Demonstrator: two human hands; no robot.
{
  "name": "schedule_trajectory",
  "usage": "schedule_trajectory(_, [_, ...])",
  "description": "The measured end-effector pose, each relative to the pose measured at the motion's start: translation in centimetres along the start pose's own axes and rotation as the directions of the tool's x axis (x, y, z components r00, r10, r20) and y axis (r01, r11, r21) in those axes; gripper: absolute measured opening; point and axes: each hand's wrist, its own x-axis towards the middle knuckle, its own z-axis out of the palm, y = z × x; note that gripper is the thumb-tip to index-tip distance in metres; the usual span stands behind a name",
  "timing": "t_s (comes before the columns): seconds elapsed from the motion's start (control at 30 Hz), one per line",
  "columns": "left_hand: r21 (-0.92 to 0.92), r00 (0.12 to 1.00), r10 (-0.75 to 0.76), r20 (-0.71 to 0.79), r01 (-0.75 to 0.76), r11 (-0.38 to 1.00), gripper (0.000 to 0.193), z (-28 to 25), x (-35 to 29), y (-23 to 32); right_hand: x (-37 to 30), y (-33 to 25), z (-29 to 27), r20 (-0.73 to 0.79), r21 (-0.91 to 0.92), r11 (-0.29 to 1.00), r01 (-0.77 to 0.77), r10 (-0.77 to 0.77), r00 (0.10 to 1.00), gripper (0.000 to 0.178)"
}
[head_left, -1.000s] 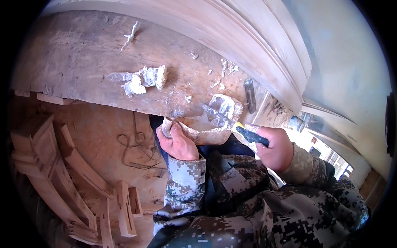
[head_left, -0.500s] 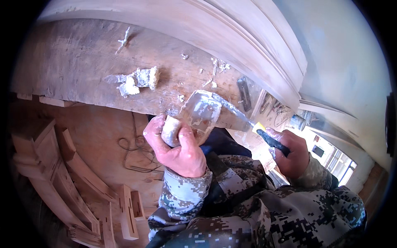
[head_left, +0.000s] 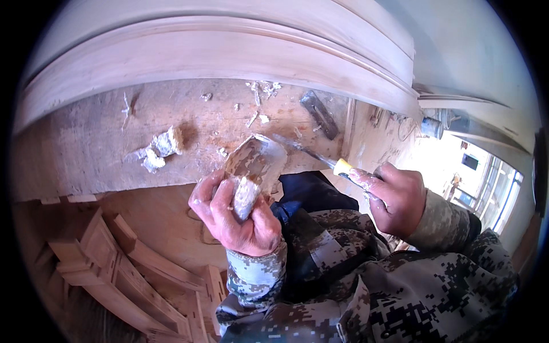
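My left hand [head_left: 237, 220] grips a translucent scoop-shaped container [head_left: 264, 155], its walls smeared with whitish paste. Between the fingers of that hand sticks out a stubby, paste-crusted piece [head_left: 246, 196]; I cannot tell if it is the container's handle or a separate thing. In my right hand [head_left: 397, 200] is a scraper [head_left: 320, 156] with a yellow and dark handle, the fingers wrapped round it. Its narrow metal blade points left, with the tip close to the container's upper right rim; whether they touch is unclear.
Beyond my hands runs a wooden board [head_left: 74, 148] bearing a paste-covered lump [head_left: 163, 147], white scraps [head_left: 260, 88] and a dark flat block [head_left: 320, 114]. Behind it rises a long pale moulded piece [head_left: 229, 51]. Wooden frame parts [head_left: 108, 268] lie at the lower left.
The whole view has shifted and tilted. My left fingers have changed their hold around the stubby piece. The container is turned, and the scraper's tip now sits a little off its rim.
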Motion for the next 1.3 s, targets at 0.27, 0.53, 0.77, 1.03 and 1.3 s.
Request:
schedule_trajectory(0.27, [-0.024, 0.987, 0.151, 0.063, -0.15, 0.988, 0.024, -0.5, 0.4, -0.5, 0.1, 1.7, 0.5, 0.038, 0.046, 0.997, 0.059, -0.06, 0.997, 0.046])
schedule_trajectory(0.53, [-0.065, 0.969, 0.213, 0.121, -0.207, 0.976, 0.022, -2.1, 0.6, -2.9, 0.8, 0.2, -0.5, 0.065, 0.063, 0.997, 0.037, -0.041, 0.997, 0.047])
schedule_trajectory(0.77, [-0.046, 0.956, 0.244, 0.161, -0.24, 0.97, 0.022, -2.5, 0.3, -2.8, 1.4, -1.4, -0.7, 0.12, 0.0, 1.0, 0.005, -0.005, 0.993, 0.048])
schedule_trajectory(1.03, [-0.073, 0.964, 0.219, 0.152, -0.21, 0.975, 0.02, -2.8, 0.2, -3.0, 1.8, -2.9, -1.7, 0.217, -0.111, 0.994, -0.018, 0.042, 0.975, 0.05])
schedule_trajectory(1.3, [-0.057, 0.973, 0.194, 0.121, -0.189, 0.98, 0.017, -2.6, 0.4, -3.0, 2.6, -3.1, -2.4, 0.27, -0.142, 0.988, 0.054, -0.014, 0.963, 0.055])
